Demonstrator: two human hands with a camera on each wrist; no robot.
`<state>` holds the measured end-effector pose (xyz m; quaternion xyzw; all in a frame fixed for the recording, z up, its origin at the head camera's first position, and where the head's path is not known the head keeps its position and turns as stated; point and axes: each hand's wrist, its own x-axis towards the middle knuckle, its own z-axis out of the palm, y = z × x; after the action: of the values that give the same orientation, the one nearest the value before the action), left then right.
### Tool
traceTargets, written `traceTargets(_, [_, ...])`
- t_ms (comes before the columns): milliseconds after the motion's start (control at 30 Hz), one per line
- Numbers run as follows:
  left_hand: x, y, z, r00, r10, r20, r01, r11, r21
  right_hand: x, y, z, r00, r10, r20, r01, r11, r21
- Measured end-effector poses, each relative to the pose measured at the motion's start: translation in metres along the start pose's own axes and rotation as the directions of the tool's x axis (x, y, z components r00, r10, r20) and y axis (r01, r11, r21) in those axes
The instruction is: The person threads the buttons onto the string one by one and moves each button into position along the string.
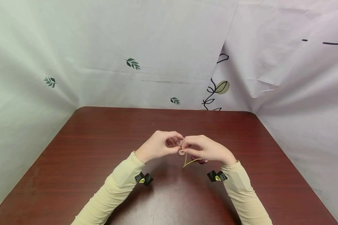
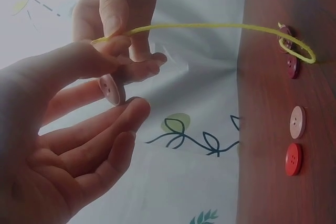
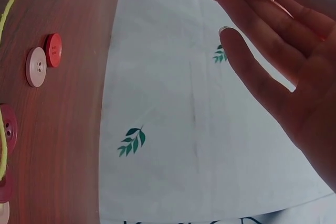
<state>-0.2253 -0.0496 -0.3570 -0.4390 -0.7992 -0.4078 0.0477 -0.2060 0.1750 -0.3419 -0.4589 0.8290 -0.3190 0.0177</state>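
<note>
My left hand (image 1: 160,146) pinches a pale pink button (image 2: 112,90) at its fingertips, above the table. Close against it, my right hand (image 1: 207,148) holds a yellow cord (image 2: 199,25) between thumb and fingers. Whether the cord passes through the pink button is hidden by the fingers. From the right hand the cord droops to two dark red buttons (image 2: 292,66) on the table, where it bends in a loop. In the right wrist view the right hand's lower fingers (image 3: 257,61) extend loosely, and the pinch is mostly out of frame.
A second pink button (image 3: 37,66) and a bright red button (image 3: 53,50) lie side by side on the brown table (image 1: 115,125). Another pale button (image 3: 3,213) shows at the frame's edge by the dark ones. White cloth (image 1: 169,47) with leaf prints hangs around the table.
</note>
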Motion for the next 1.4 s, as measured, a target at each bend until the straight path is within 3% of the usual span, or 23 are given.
traceTargets(200, [-0.0004,-0.0007,-0.0003,0.998,-0.058,0.001,0.058,0.997,-0.058,-0.0003,-0.0025,-0.0005,0.99,0.115,-0.083,-0.115,0.993,0.001])
traceTargets(333, [0.0,-0.001,-0.001,0.999,-0.051,-0.001,0.051,0.995,-0.09,0.0,-0.0044,-0.0009,0.972,0.199,-0.121,-0.198,0.98,0.021])
traceTargets(567, [-0.0001,-0.001,-0.0019,0.998,-0.054,-0.015,0.052,0.993,-0.106,0.002,-0.0011,0.0,0.976,0.124,-0.181,-0.142,0.986,-0.089])
traceTargets(900, [0.0004,-0.0008,-0.0013,0.997,-0.051,-0.049,0.047,0.995,-0.089,0.0028,-0.0047,0.0,0.957,0.17,-0.234,-0.18,0.983,-0.021])
traceTargets(1400, [0.0021,-0.0007,0.0008,0.998,-0.057,-0.034,0.054,0.996,-0.074,0.0037,-0.0096,0.002,0.926,0.155,-0.343,-0.19,0.979,-0.071])
